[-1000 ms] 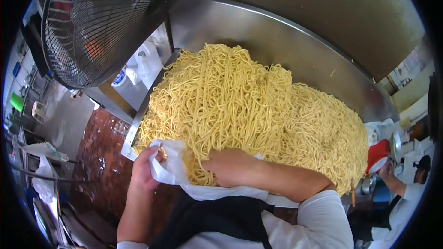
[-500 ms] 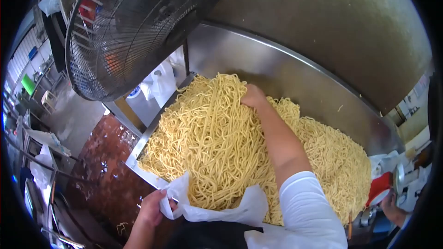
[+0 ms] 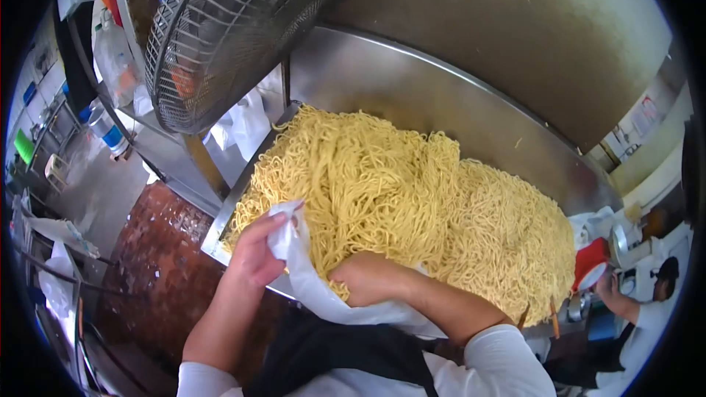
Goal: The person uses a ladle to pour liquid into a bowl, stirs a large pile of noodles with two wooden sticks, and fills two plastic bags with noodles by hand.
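Observation:
A large heap of yellow noodles [image 3: 390,184] fills the metal trough [image 3: 360,77] in front of me. My left hand [image 3: 257,250] grips the raised edge of a white plastic bag [image 3: 323,305] at the near left corner of the heap. The bag's mouth faces the noodles and its side runs along the trough's near edge. My right hand [image 3: 368,278] is at the bag's mouth, fingers curled around noodles, with some strands showing below them. Its fingertips are partly hidden.
A big fan [image 3: 243,37] overhangs the trough's left end. White bags [image 3: 246,125] lie behind it. At the right, a co-worker's hand [image 3: 607,287] is by a red-and-white object [image 3: 590,265]. A thin wooden stick [image 3: 554,320] stands at the near right edge.
My right hand has come from the back of the heap down to the bag, and the heap's top is lower. My left hand has raised the bag's edge.

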Available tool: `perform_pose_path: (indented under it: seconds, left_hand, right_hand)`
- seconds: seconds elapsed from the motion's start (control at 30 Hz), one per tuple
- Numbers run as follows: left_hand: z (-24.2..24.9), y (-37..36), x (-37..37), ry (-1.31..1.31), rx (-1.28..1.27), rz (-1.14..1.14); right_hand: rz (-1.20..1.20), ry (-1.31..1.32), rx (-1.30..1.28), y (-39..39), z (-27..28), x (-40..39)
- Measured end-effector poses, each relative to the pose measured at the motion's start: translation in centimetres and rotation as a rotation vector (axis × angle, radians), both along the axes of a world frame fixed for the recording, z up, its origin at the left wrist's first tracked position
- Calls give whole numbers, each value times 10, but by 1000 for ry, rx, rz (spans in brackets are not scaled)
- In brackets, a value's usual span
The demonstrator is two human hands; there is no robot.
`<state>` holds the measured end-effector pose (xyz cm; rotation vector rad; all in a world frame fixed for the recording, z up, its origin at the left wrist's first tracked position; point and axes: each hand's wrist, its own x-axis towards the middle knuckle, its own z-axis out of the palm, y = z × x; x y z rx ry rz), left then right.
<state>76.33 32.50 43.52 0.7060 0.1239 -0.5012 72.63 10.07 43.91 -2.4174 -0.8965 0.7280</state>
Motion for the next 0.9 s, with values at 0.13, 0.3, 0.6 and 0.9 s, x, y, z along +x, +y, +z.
perform_pose_path:
  seconds: [0.13, 0.3, 0.6, 0.9]
  left_hand:
    - [-25, 3, -3, 24, -31, 64]
    - [-19, 19, -18, 142, -36, 169]
    - [-68, 22, -52, 312, 36, 39]
    - [-9, 7, -35, -48, 89, -2]
  right_hand:
    - [43, -9, -90, -10, 3, -7]
    - [-130, -72, -61, -32, 72, 14]
    - [-534, -293, -228, -46, 22, 138]
    - [-624, -421, 192, -55, 88, 56]
